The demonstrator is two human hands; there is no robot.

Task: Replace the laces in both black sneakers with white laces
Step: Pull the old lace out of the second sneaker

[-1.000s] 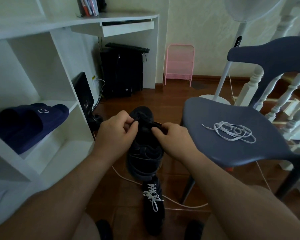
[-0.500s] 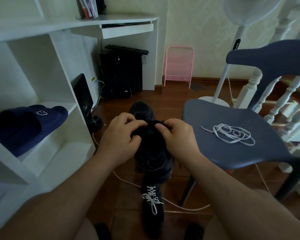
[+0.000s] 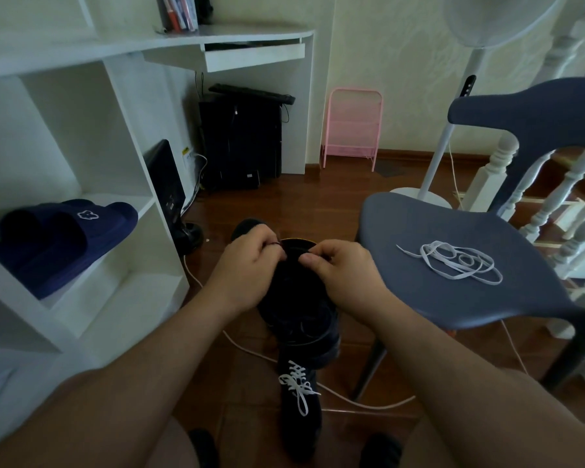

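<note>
I hold a black sneaker [image 3: 298,309] up in front of me, toe pointing away. My left hand [image 3: 247,268] pinches a thin dark lace at the shoe's left side. My right hand [image 3: 341,275] pinches at the top right of the shoe; the dark lace there is hard to make out. A second black sneaker [image 3: 301,410] stands on the floor below, fitted with a white lace tied in a bow. A loose white lace [image 3: 453,261] lies coiled on the blue chair seat [image 3: 419,298] to the right.
White shelves [image 3: 92,298] on the left hold blue slippers [image 3: 65,241]. A desk with a computer tower [image 3: 240,143] stands behind, a pink rack [image 3: 352,126] by the wall, a fan stand [image 3: 433,170] and stair balusters at right. A white cable [image 3: 352,400] runs across the wooden floor.
The held sneaker has dropped slightly and tilted, showing its opening. Both hands shifted from gripping the tongue area to pinching the lace at the top of the shoe.
</note>
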